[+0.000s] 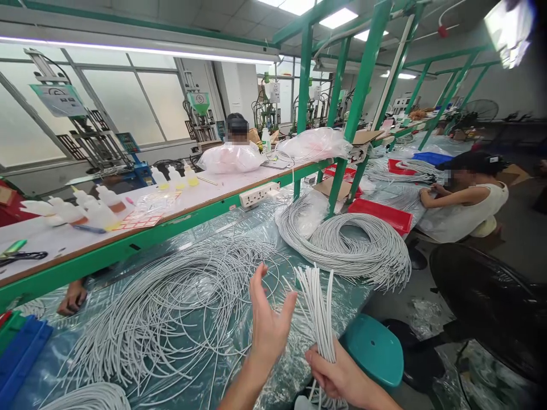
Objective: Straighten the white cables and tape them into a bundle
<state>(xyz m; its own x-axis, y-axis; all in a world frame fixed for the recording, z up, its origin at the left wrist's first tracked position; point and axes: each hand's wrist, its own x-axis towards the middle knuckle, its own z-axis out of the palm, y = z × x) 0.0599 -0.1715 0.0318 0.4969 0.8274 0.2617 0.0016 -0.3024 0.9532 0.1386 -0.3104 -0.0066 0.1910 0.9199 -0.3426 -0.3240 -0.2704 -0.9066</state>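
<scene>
My right hand point(331, 370) is closed around a bundle of thin grey-white cables point(317, 302), whose cut ends point up and fan out a little. Beside it on the left, my left hand point(270, 322) is raised with thumb and fingers apart, holding nothing. Beyond my left hand, a wide loose heap of similar cables point(171, 302) spreads over the plastic-covered table point(350, 296). Coiled cables point(363, 245) lie farther back on the right. Part of another coil point(85, 397) shows at the bottom left.
A raised shelf point(85, 250) carries squeeze bottles point(105, 199) and plastic bags point(233, 158). Red trays point(380, 215) lie behind the coils; blue bins point(21, 353) stand left. A teal stool point(374, 347) and black fan point(482, 307) are at right. A co-worker's hand point(72, 298) rests left; other people sit beyond.
</scene>
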